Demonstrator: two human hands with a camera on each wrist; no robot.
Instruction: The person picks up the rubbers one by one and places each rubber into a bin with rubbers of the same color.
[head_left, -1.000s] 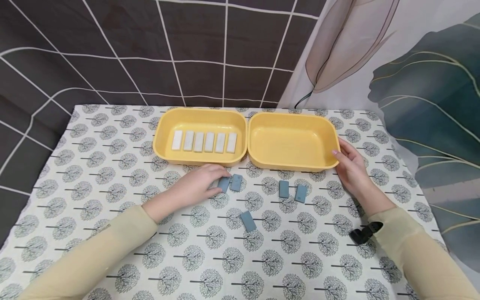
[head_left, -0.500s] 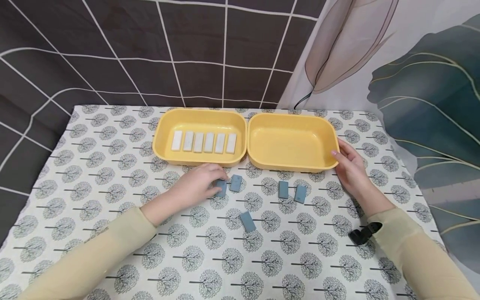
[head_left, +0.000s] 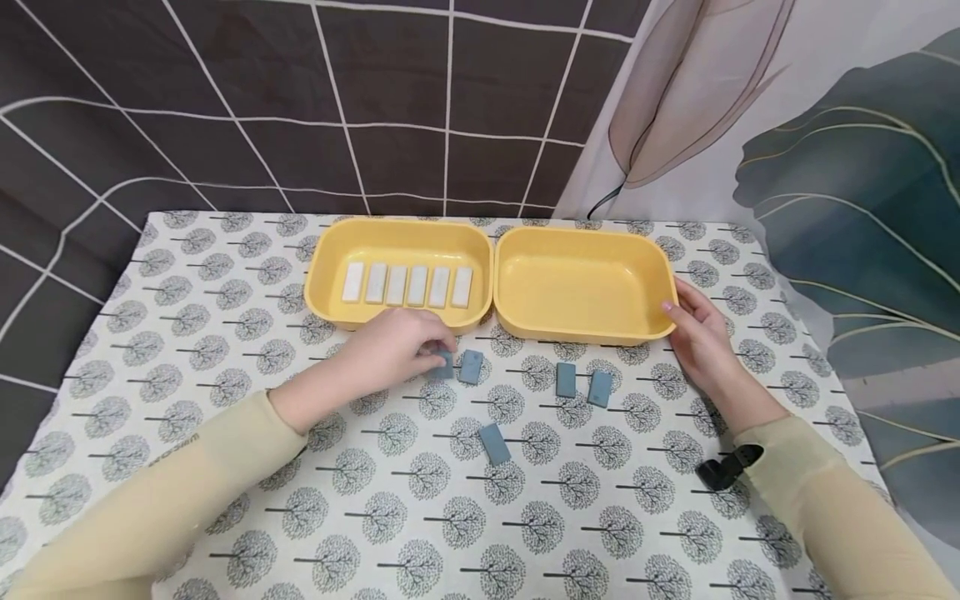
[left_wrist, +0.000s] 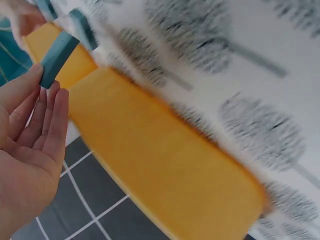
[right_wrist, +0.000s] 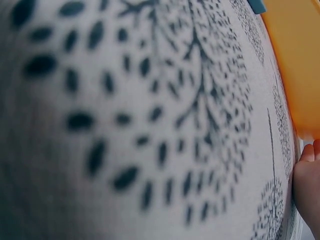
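My left hand [head_left: 393, 350] pinches a blue rectangular block [left_wrist: 60, 59] between thumb and fingertips, just in front of the left yellow tray [head_left: 322, 312]. In the left wrist view the block looks raised off the cloth. My right hand [head_left: 702, 342] holds the right end of the right yellow tray [head_left: 517, 325], thumb on its rim and fingers outside. One blue block [head_left: 471, 367] lies beside the held one. Two others, a blue block [head_left: 566, 380] and a tilted blue block [head_left: 599, 388], lie before the right tray.
Several white blocks [head_left: 417, 286] stand in a row inside the left tray; the right tray shows a bare floor. Another blue block [head_left: 494, 444] lies nearer on the tree-patterned cloth [head_left: 420, 517]. Behind the table hangs a dark gridded curtain [head_left: 390, 75].
My left hand drew the blue block slightly left, away from its neighbour, then lifted it a little toward the left tray. The right hand stays on the right tray.
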